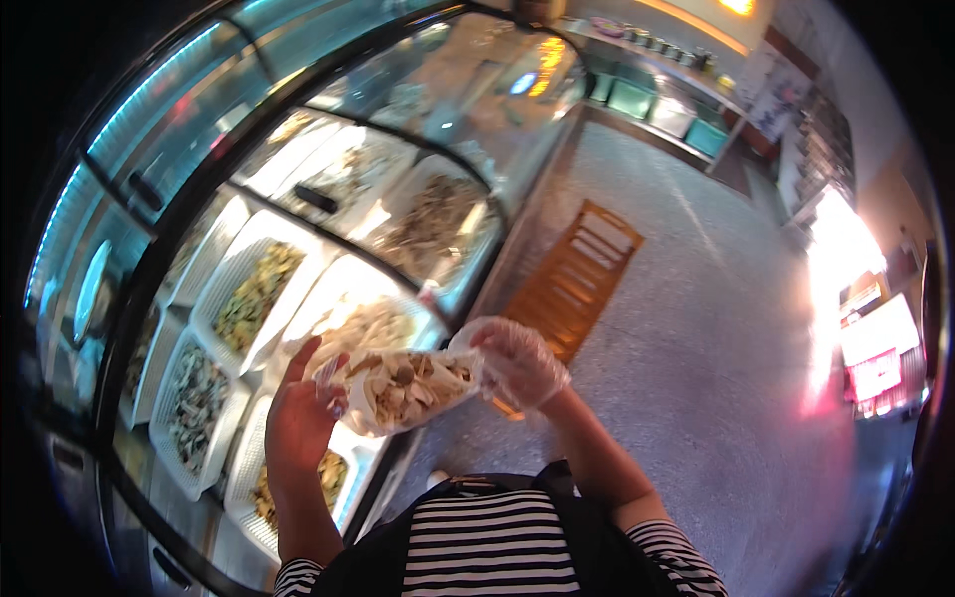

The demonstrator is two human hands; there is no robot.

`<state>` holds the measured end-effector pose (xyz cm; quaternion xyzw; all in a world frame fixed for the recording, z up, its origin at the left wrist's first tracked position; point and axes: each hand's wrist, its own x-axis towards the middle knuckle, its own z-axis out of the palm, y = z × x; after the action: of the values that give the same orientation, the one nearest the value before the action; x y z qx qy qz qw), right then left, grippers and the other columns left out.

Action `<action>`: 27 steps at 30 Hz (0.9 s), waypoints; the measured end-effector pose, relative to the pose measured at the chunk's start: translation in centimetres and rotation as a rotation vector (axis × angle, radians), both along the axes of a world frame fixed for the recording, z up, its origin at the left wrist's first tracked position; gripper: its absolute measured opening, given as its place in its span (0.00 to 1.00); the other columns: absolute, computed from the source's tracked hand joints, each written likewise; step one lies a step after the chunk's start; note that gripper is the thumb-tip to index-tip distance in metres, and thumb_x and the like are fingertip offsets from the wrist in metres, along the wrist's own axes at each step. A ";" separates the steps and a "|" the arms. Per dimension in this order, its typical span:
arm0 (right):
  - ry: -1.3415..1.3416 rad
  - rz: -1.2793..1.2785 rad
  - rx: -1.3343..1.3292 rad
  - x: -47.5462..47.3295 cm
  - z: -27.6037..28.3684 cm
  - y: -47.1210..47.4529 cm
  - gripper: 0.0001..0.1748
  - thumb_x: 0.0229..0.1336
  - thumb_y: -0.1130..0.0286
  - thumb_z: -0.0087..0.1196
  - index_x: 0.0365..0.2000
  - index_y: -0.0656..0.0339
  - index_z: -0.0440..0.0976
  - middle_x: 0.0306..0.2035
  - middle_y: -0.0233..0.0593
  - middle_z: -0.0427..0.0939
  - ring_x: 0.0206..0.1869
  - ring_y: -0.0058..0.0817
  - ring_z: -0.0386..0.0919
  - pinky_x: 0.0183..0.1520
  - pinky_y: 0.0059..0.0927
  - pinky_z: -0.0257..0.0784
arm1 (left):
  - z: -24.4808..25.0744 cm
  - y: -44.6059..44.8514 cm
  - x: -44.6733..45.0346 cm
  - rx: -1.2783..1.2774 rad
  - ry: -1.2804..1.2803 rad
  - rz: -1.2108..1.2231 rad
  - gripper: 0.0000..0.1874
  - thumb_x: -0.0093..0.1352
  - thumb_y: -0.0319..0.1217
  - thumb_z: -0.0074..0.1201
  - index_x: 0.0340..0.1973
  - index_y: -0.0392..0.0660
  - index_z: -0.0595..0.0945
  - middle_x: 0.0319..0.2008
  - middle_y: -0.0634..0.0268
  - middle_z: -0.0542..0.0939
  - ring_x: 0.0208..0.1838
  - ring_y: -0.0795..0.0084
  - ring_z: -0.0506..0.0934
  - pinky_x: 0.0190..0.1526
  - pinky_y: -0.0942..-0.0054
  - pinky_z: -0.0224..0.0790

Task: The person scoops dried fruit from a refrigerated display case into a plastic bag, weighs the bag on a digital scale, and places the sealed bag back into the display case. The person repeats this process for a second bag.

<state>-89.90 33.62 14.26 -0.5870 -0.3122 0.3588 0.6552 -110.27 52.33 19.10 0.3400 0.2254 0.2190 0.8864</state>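
A clear plastic bag of pale sliced food hangs level in front of my body. Its contents look like cut mushrooms, but I cannot tell for sure. My bare left hand pinches one end of the bag, with the index finger raised. A loose, clear disposable glove covers my right hand, which grips the bag's other end. Just beyond the bag, a white plastic basket of pale food stands inside the glass display case.
More baskets in the case hold yellowish food, grey food and brown shreds. Black handles sit on its panes. A slatted wooden bench stands on the grey floor at right. Bins are under a far counter.
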 end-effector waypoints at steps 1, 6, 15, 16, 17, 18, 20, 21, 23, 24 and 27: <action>-0.035 -0.015 -0.016 0.9 0.1 -2.8 0.06 0.59 0.78 0.41 0.34 0.62 0.68 0.21 0.30 0.70 0.19 0.15 0.69 0.21 0.17 0.66 | -0.3 -1.9 1.8 -0.020 -0.008 -0.048 0.31 0.61 0.25 0.43 0.61 0.41 0.57 0.53 0.36 0.64 0.31 0.73 0.71 0.33 0.74 0.67; -0.234 -0.055 -0.049 6.9 0.1 -16.6 0.06 0.57 0.79 0.42 0.33 0.62 0.69 0.25 0.29 0.71 0.26 0.15 0.69 0.30 0.19 0.67 | -2.7 -12.5 11.9 -0.139 0.011 -0.193 0.27 0.62 0.27 0.46 0.57 0.40 0.62 0.44 0.46 0.73 0.31 0.69 0.73 0.35 0.78 0.66; 0.322 -0.422 -0.124 22.0 0.0 -33.7 0.04 0.55 0.78 0.46 0.32 0.62 0.71 0.26 0.30 0.72 0.30 0.19 0.71 0.36 0.22 0.69 | -4.3 -24.4 31.3 -0.196 0.117 -0.465 0.20 0.65 0.31 0.49 0.52 0.40 0.68 0.45 0.49 0.72 0.45 0.66 0.73 0.40 0.75 0.68; 0.304 -0.451 -0.147 24.1 0.1 -34.6 0.05 0.55 0.79 0.46 0.32 0.63 0.71 0.26 0.31 0.72 0.30 0.20 0.72 0.37 0.23 0.70 | -4.5 -25.1 33.7 -0.183 0.114 -0.470 0.20 0.65 0.32 0.49 0.52 0.41 0.69 0.45 0.49 0.72 0.42 0.68 0.74 0.40 0.75 0.68; 0.317 -0.481 -0.072 26.1 0.1 -35.2 0.04 0.54 0.79 0.47 0.31 0.63 0.71 0.26 0.31 0.72 0.30 0.20 0.72 0.36 0.23 0.70 | -4.7 -25.6 36.0 -0.174 0.138 -0.451 0.19 0.66 0.33 0.48 0.51 0.42 0.70 0.46 0.49 0.71 0.40 0.71 0.74 0.40 0.75 0.69; 0.334 -0.506 -0.002 28.1 0.2 -35.6 0.03 0.54 0.79 0.47 0.31 0.64 0.71 0.26 0.32 0.72 0.30 0.21 0.72 0.36 0.23 0.71 | -4.9 -25.8 38.3 -0.225 0.089 -0.501 0.19 0.64 0.31 0.50 0.51 0.43 0.70 0.44 0.51 0.73 0.44 0.69 0.74 0.40 0.74 0.70; 0.339 -0.543 0.050 32.6 0.3 -36.4 0.03 0.53 0.80 0.48 0.29 0.65 0.70 0.25 0.33 0.72 0.29 0.22 0.73 0.35 0.23 0.71 | -5.6 -26.7 43.4 -0.187 0.071 -0.511 0.19 0.64 0.33 0.51 0.50 0.43 0.70 0.43 0.56 0.74 0.46 0.68 0.73 0.44 0.75 0.67; 0.324 -0.566 0.037 34.6 0.4 -36.8 0.02 0.52 0.80 0.48 0.29 0.65 0.70 0.24 0.33 0.72 0.29 0.22 0.73 0.35 0.23 0.71 | -6.2 -27.2 45.9 -0.169 0.070 -0.502 0.19 0.64 0.33 0.51 0.50 0.42 0.70 0.43 0.56 0.73 0.46 0.69 0.73 0.43 0.76 0.67; 0.255 -0.602 -0.025 39.0 0.7 -37.6 0.03 0.50 0.82 0.48 0.28 0.65 0.70 0.23 0.33 0.71 0.29 0.22 0.73 0.35 0.23 0.70 | -6.8 -27.6 51.8 -0.156 0.017 -0.513 0.19 0.64 0.33 0.51 0.50 0.42 0.70 0.43 0.57 0.73 0.45 0.69 0.73 0.43 0.76 0.67; 0.196 -0.606 -0.073 41.6 1.0 -38.1 0.04 0.48 0.82 0.47 0.27 0.64 0.69 0.22 0.33 0.71 0.28 0.22 0.72 0.34 0.23 0.70 | -6.8 -27.5 54.7 -0.173 0.020 -0.529 0.20 0.64 0.32 0.51 0.50 0.41 0.69 0.44 0.56 0.73 0.45 0.69 0.73 0.44 0.76 0.67; 0.107 -0.730 -0.129 49.4 1.0 -38.9 0.05 0.45 0.82 0.46 0.26 0.63 0.69 0.20 0.32 0.69 0.25 0.20 0.69 0.32 0.21 0.68 | -6.7 -27.9 62.8 -0.180 0.046 -0.616 0.20 0.63 0.29 0.50 0.51 0.40 0.68 0.45 0.55 0.72 0.46 0.69 0.73 0.45 0.75 0.67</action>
<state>-40.51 -5.32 15.29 -0.6802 -0.0243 0.1506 0.7169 -47.50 24.45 12.37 0.3174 0.1501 -0.0883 0.9322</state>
